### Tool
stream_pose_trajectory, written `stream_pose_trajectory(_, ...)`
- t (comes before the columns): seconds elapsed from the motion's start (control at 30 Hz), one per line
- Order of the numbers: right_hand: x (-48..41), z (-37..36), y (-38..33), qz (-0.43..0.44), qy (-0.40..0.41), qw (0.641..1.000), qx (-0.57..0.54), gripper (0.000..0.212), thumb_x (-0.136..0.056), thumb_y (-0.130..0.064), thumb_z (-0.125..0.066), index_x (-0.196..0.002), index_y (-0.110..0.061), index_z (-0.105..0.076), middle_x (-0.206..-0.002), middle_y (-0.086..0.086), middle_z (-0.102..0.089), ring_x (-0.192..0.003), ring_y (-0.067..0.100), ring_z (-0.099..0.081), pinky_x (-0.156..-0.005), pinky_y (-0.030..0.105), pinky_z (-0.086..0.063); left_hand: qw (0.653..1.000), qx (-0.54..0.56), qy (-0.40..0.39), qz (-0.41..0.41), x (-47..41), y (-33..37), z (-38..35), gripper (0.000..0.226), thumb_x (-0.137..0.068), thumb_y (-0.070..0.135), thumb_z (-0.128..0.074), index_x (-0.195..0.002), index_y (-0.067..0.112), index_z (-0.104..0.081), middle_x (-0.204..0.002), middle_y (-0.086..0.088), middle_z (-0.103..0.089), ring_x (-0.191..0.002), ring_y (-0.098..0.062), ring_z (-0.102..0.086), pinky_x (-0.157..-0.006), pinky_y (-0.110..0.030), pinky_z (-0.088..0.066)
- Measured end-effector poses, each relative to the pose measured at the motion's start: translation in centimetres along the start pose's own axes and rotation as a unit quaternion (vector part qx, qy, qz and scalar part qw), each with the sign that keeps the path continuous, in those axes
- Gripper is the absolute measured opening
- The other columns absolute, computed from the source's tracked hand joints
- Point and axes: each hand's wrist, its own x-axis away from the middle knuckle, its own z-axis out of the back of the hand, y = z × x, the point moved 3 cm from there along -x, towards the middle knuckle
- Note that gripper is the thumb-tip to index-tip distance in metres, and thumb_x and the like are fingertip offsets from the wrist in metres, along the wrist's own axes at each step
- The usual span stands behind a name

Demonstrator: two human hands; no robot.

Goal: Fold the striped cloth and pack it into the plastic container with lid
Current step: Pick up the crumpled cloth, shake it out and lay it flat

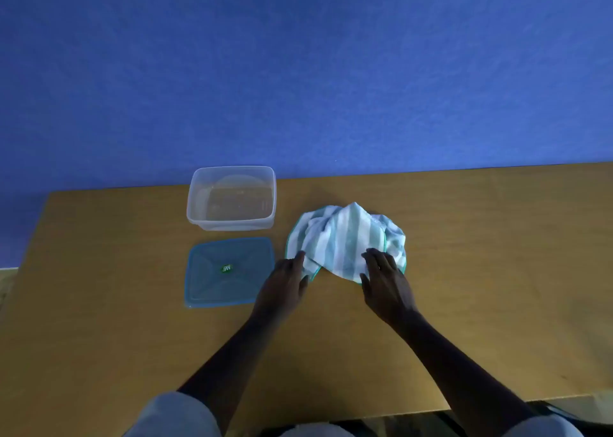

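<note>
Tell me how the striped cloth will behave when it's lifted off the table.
The striped cloth lies crumpled in soft folds, so it will likely droop and lose shape. It looks thin, probably light. Both the left hand and right hand rest at its near edge, which suits floppy fabric.

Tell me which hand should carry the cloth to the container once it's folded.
Probably the left hand. It rests on the striped cloth's left edge, on the side nearest the open container and lid. The right hand would have to cross over.
</note>
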Motion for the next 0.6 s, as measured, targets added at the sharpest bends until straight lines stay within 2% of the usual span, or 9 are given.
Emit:
stream_pose_trajectory(0.1,0.6,-0.7,-0.1,-0.006,-0.024,1.0,0.012,0.042,-0.083,-0.013,-0.074,-0.123,-0.007,-0.062,-0.123,0.009,-0.064,-0.111,0.028,-0.063,-0.078,0.041,-0.061,0.999,0.009,-0.02,0.026,0.0,0.3,-0.7,0.045,-0.097,0.027,-0.055,-0.136,0.005,-0.05,-0.111,-0.014,-0.065,-0.112,-0.031,-0.057,-0.085,-0.044,-0.054)
stream_pose_trajectory(0.23,0.8,-1.1,-0.2,-0.021,-0.056,0.997,0.045,0.037,-0.078,-0.013,-0.075,-0.114,-0.008,-0.066,-0.114,0.008,-0.065,-0.102,0.03,-0.064,-0.075,0.043,-0.059,0.998,0.002,-0.039,0.043,-0.2,0.6,-1.5,0.028,-0.097,0.029,-0.055,-0.113,0.006,-0.057,-0.107,-0.011,-0.063,-0.11,-0.029,-0.054,-0.084,-0.039,-0.05)
stream_pose_trajectory(0.43,0.8,-1.6,-0.2,-0.034,-0.089,0.993,0.068,0.027,-0.081,-0.017,-0.074,-0.107,-0.011,-0.071,-0.106,0.006,-0.067,-0.101,0.028,-0.064,-0.077,0.044,-0.058,0.995,0.014,-0.06,0.083,-0.3,0.5,-2.7,0.034,-0.095,0.036,-0.059,-0.115,0.008,-0.057,-0.111,-0.01,-0.061,-0.114,-0.028,-0.052,-0.087,-0.039,-0.05)
stream_pose_trajectory(0.6,1.1,-2.3,0.1,-0.035,-0.102,0.992,0.072,0.018,-0.088,-0.005,-0.061,-0.101,-0.01,-0.072,-0.103,0.006,-0.068,-0.102,0.027,-0.063,-0.077,0.042,-0.057,0.993,0.022,-0.042,0.112,-0.7,0.7,-2.8,0.029,-0.095,0.031,-0.061,-0.113,0.009,-0.064,-0.11,-0.009,-0.062,-0.112,-0.027,-0.054,-0.089,-0.038,-0.049)
